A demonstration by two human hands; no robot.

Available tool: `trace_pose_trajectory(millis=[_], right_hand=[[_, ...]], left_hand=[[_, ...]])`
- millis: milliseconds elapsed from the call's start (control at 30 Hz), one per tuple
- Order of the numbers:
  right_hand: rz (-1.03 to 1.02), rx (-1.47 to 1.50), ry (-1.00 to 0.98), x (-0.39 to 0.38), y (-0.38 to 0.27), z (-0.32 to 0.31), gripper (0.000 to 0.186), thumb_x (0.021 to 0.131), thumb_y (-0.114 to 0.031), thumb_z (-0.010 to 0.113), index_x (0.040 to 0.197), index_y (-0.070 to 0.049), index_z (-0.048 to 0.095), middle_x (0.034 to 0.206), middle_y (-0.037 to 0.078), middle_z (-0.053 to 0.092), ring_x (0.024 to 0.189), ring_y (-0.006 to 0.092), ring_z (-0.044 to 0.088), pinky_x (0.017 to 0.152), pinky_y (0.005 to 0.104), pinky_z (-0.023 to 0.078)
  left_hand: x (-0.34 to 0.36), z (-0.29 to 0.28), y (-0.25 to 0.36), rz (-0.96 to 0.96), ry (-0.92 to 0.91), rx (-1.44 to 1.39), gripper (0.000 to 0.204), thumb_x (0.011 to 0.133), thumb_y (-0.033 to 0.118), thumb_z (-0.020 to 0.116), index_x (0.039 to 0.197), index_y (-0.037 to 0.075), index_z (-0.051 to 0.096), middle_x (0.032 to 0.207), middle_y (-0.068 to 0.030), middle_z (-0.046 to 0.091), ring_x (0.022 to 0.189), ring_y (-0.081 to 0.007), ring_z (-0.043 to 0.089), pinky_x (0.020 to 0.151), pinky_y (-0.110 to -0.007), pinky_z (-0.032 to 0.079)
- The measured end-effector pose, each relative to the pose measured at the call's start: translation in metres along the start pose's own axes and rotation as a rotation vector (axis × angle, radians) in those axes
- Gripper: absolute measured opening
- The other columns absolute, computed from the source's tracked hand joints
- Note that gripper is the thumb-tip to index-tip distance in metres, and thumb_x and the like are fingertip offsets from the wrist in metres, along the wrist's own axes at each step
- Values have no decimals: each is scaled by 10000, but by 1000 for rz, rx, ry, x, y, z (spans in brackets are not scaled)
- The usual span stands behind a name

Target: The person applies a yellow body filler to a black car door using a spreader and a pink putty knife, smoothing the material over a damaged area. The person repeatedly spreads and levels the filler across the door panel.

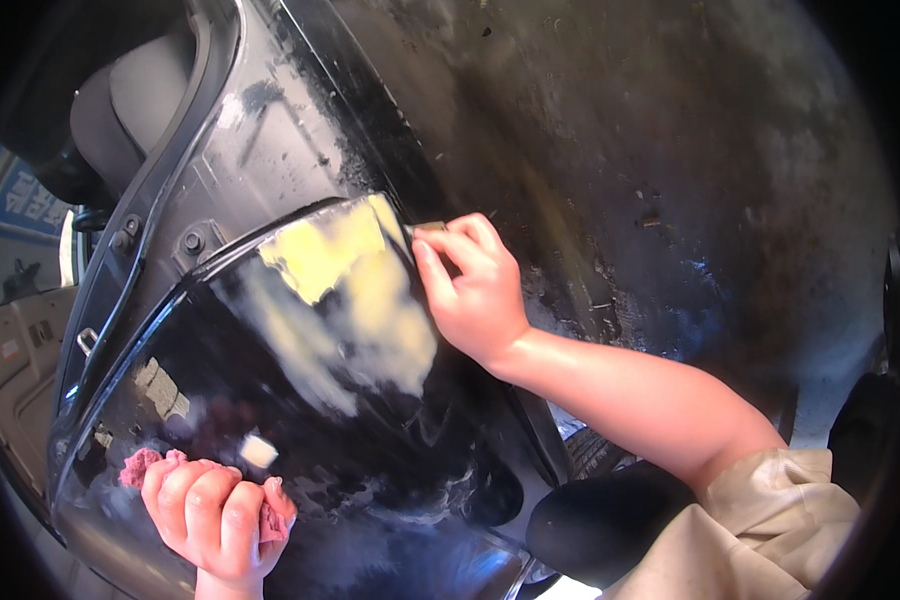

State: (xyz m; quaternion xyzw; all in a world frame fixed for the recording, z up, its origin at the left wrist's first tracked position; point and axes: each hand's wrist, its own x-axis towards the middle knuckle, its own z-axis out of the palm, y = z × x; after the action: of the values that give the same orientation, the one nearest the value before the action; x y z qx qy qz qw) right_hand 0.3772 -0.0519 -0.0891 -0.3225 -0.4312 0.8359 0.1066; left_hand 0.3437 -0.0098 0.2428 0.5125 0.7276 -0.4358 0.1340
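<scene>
A glossy black car body panel [370,440] lies before me, with a patch of pale yellow filler [320,250] smeared over its far end. My right hand [475,290] is closed at the panel's right edge, beside the filler. Thumb and fingers pinch a small, thin, brownish piece [430,228], mostly hidden by the fingers; its kind is unclear. At the lower left, my left hand [210,515] is wrapped round a crumpled pink cloth [140,467], which sticks out on both sides of the fist. That hand is over the near left part of the panel.
Left of the panel runs the door opening, with a bolted hinge [192,242], a seat [150,90] and a beige door lining [30,350]. Worn grey metal [270,140] lies beyond the filler. A dark, stained floor [670,150] spreads on the right. A tyre [595,450] shows below my forearm.
</scene>
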Motion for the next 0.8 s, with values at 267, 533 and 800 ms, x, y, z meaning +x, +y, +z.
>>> trace_pose_trajectory(millis=[267, 533, 800], right_hand=[[-18, -36, -78, -49, 15, -21, 122, 996, -135, 780, 1104, -87, 808, 991, 108, 655, 831, 311, 712, 742, 413, 592], [-7, -81, -100, -29, 8, -17, 151, 989, -64, 761, 1129, -19, 793, 1028, 154, 668, 932, 315, 692, 798, 380, 572], [-159, -87, -82, 12, -5, 7, 313, 1029, -100, 712, 1317, 18, 748, 1229, 216, 624, 1117, 380, 652, 959, 424, 545]], left_hand=[[-2, -5, 2, -33, -18, -23, 198, 877, 195, 782, 810, 125, 609, 864, -57, 634, 844, -292, 637, 877, -525, 533], [6, 4, -1, -21, 40, -23, 194, 891, 196, 768, 812, 119, 608, 873, -54, 629, 848, -295, 634, 884, -523, 538], [5, 4, -1, -15, 25, -10, 213, 892, 198, 774, 802, 109, 603, 873, -59, 622, 850, -293, 632, 892, -520, 537]])
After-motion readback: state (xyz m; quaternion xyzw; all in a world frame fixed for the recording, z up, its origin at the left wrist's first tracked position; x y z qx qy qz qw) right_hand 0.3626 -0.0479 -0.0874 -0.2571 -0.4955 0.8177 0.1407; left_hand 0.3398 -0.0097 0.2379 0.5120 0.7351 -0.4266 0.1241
